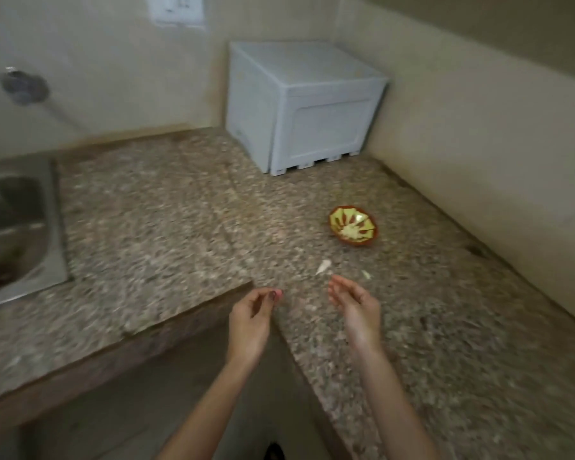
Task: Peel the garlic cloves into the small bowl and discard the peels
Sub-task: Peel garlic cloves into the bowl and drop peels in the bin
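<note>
A small red-rimmed bowl (353, 226) with a yellow pattern sits on the speckled granite counter (166, 207), with pale garlic pieces inside. Two whitish scraps lie near it: one (322, 267) just in front of the bowl, another (365, 274) to its right. My left hand (251, 318) hovers at the counter's inner corner, fingers curled towards the thumb; blur hides whether it holds anything. My right hand (356, 302) is over the counter just short of the scraps, palm turned inward, fingers relaxed and empty.
A pale plastic box (299, 107) stands in the back corner against the wall. A steel sink (17, 227) is set into the counter at the left, with a tap fitting (22, 86) on the wall above. The counter is L-shaped, with floor below between my arms.
</note>
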